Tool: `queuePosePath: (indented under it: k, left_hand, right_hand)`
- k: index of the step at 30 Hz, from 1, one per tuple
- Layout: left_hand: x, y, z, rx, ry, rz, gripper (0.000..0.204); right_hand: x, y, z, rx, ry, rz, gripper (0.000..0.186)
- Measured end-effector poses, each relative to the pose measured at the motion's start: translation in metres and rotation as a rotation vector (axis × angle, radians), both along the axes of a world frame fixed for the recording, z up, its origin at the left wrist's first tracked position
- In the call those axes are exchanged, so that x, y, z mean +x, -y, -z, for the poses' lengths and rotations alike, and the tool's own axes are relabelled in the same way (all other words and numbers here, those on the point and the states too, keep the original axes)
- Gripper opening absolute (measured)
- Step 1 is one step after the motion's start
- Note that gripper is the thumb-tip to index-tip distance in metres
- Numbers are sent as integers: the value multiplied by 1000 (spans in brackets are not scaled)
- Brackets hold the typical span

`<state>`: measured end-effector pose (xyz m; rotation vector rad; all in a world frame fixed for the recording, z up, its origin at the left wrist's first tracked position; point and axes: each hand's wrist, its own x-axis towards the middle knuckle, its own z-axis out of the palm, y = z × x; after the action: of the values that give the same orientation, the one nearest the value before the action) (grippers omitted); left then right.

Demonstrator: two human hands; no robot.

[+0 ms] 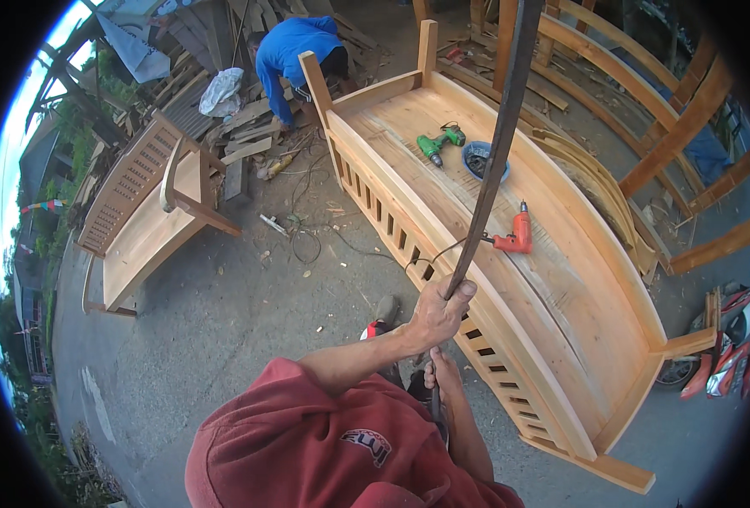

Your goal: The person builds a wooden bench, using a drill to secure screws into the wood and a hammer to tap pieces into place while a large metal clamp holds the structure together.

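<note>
A long dark metal bar (503, 127) runs upright in front of me, from the top of the view down to my body. My left hand (439, 315) is wrapped round it, thumb toward the top. Just below, my right hand (444, 374) has its fingers closed round the lower part of the same bar. Beyond my hands, and partly behind the bar, lies a long unpainted wooden bench (561, 296) with a slatted side. On its boards rest a green cordless drill (439, 144), a blue bowl (479, 159) of small dark pieces and a red corded drill (517, 232).
Another slatted wooden bench (150, 216) stands at the left. A person in a blue shirt (297, 49) bends over scrap wood (252, 140) at the back. A dark cord (349, 241) trails across the concrete. Curved wooden frames (620, 55) and a red motorbike (726, 347) are at the right.
</note>
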<state>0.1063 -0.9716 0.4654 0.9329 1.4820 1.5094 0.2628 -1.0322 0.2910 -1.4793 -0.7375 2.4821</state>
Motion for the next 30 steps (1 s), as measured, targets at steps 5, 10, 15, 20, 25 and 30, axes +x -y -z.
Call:
queuePosePath:
  k: [5, 10, 15, 20, 25, 30]
  left_hand:
    - [79, 15, -14, 78, 249, 96, 41]
    - [117, 30, -17, 306, 284, 189, 49]
    - [142, 36, -18, 273, 354, 280, 52]
    - [168, 69, -16, 295, 343, 298, 54]
    - [190, 79, -20, 289, 322, 330, 56]
    - [220, 75, -36, 300, 298, 328, 55]
  right_hand:
    - [85, 19, 0, -67, -26, 192, 33]
    - [125, 31, -16, -154, -46, 335, 23]
    - [157, 58, 27, -104, -91, 523, 16]
    - [160, 91, 35, 5, -42, 640, 19]
    - [161, 99, 17, 82, -11, 667, 25]
    - [179, 84, 7, 203, -2, 707, 27]
